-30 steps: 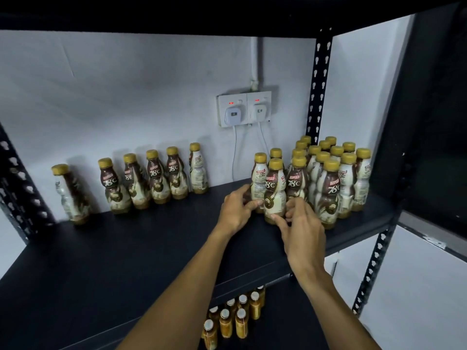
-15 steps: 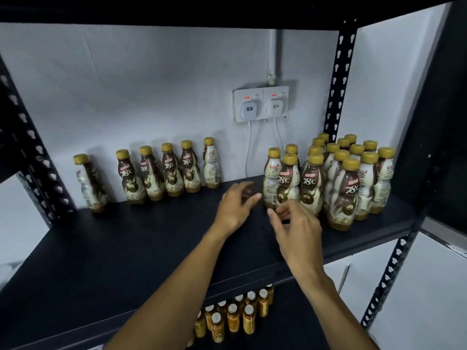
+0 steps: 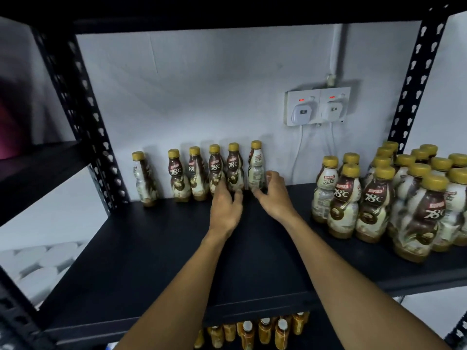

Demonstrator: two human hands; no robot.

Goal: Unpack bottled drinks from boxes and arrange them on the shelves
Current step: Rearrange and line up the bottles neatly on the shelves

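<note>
Several brown-and-cream bottles with gold caps stand in a row [image 3: 214,173] along the back wall of the black shelf [image 3: 156,248]. My left hand [image 3: 226,208] reaches to the bases of two bottles in that row, fingers extended and touching them. My right hand [image 3: 274,195] curls round the lower part of the row's rightmost bottle [image 3: 256,165], thumb on its right side and fingers in front of its base. A dense cluster of the same bottles [image 3: 394,198] stands at the shelf's right end, apart from both hands.
A double wall socket [image 3: 317,106] with two plugged chargers and hanging cables sits behind the shelf. Perforated black uprights [image 3: 83,117] frame the bay. Small amber bottles [image 3: 262,329] stand on the shelf below. White round lids [image 3: 43,261] show at lower left.
Both hands have left the right-hand cluster and moved left to the back row of bottles. The view has shifted left with them.
</note>
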